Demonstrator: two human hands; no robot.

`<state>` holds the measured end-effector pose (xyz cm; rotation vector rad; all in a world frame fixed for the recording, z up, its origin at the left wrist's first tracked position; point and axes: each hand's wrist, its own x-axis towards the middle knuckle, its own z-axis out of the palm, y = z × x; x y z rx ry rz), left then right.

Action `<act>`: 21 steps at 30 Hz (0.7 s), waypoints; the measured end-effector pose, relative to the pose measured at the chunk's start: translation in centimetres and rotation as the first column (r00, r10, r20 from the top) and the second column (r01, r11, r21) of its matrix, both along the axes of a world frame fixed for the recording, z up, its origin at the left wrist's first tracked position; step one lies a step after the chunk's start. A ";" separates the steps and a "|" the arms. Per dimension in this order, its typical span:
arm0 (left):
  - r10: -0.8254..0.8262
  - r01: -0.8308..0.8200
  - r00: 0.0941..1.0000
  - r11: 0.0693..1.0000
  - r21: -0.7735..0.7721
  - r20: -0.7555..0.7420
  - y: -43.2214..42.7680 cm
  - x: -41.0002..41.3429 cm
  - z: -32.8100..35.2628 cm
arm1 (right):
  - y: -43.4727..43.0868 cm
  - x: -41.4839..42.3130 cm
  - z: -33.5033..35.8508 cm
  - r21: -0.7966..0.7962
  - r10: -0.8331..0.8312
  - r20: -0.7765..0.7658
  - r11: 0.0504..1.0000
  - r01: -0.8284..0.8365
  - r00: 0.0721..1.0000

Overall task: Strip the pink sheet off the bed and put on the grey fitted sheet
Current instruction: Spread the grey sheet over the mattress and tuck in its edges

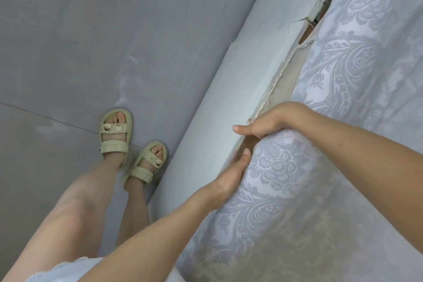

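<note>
my left grip (231, 174) (nearer me) and right grip (263, 123) clasp the mattress edge (281, 162), which runs lengthwise away from me.

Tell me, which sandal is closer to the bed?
The right sandal, lower in view, almost at the bed frame; the left sandal stands farther out.
</note>
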<state>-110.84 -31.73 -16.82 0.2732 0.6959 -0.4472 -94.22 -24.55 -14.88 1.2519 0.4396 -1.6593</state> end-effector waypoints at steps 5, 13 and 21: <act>-0.192 0.188 0.981 0.968 -0.168 -0.010 -1.9 0.7 -2.9 | -0.6 -0.3 -1.2 0.058 0.080 0.099 0.995 -0.086 0.992; 0.020 0.002 0.980 0.994 0.110 -0.200 0.2 -3.4 -3.5 | -0.4 -2.1 -1.3 0.158 0.178 0.109 0.968 -0.194 0.978; -0.105 0.103 0.993 0.994 -0.043 -0.045 -3.0 -2.2 -2.1 | -3.0 -3.6 3.9 0.548 0.520 0.071 0.693 -0.469 0.851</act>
